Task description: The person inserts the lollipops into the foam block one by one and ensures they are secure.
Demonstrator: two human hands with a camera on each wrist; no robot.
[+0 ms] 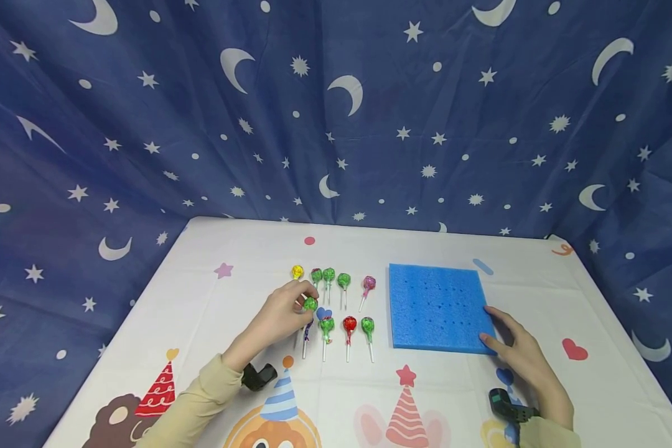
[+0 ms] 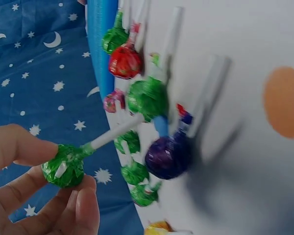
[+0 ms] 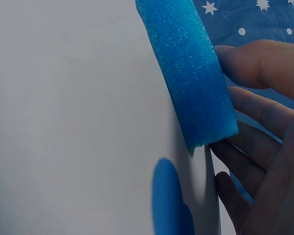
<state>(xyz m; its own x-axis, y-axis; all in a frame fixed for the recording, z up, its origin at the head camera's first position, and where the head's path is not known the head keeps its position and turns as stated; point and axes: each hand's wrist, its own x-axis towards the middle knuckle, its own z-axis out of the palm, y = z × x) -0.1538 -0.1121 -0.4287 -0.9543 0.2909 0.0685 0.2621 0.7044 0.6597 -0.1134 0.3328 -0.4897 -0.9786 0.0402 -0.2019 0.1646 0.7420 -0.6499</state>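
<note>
My left hand (image 1: pixel 280 318) pinches a green-wrapped lollipop (image 2: pixel 63 166) by its candy head, thumb on one side and fingers on the other. In the left wrist view its white stick points away from the hand, above the table. Close by lies a purple-wrapped lollipop (image 2: pixel 167 157), partly hidden by the hand in the head view. At the right, my right hand (image 1: pixel 519 351) touches the right edge of a blue foam block (image 1: pixel 439 308) dotted with small holes. Its thumb and fingers are extended, with the thumb against the foam in the right wrist view.
Lollipops lie in two rough rows left of the foam, among them a yellow one (image 1: pixel 297 272), a pink one (image 1: pixel 369 283), a red one (image 1: pixel 350 323) and several green ones. The table bears a printed white cloth (image 1: pixel 201 311). Behind it hangs a blue star-and-moon curtain (image 1: pixel 369 186).
</note>
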